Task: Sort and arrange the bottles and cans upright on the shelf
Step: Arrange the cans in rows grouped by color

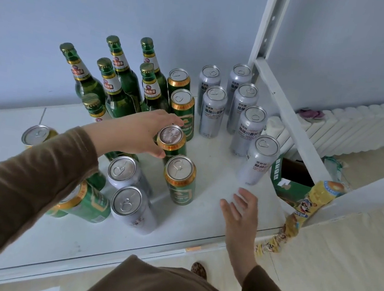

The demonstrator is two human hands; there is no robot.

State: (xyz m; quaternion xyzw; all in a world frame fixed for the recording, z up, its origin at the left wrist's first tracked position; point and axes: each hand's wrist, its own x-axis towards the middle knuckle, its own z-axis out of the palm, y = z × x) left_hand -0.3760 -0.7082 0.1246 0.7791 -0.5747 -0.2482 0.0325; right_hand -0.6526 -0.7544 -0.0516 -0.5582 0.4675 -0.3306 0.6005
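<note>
- Your right hand (241, 210) hovers above the front of the white shelf (200, 220), fingers spread, holding nothing.
- A green can (84, 201) lies tipped at front left beside two upright silver cans (130, 193).
- Your left hand (136, 132) curls round an upright green can (171, 142) mid-shelf.
- Green bottles (111, 79) and a cluster of silver cans (236, 102) stand upright at the back.

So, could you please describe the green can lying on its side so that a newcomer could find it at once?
Start at the white shelf and look to its near left corner, under the left sleeve. There a green can with gold bands lies tipped over, beside two upright silver cans. It is the only green can not standing.
</note>
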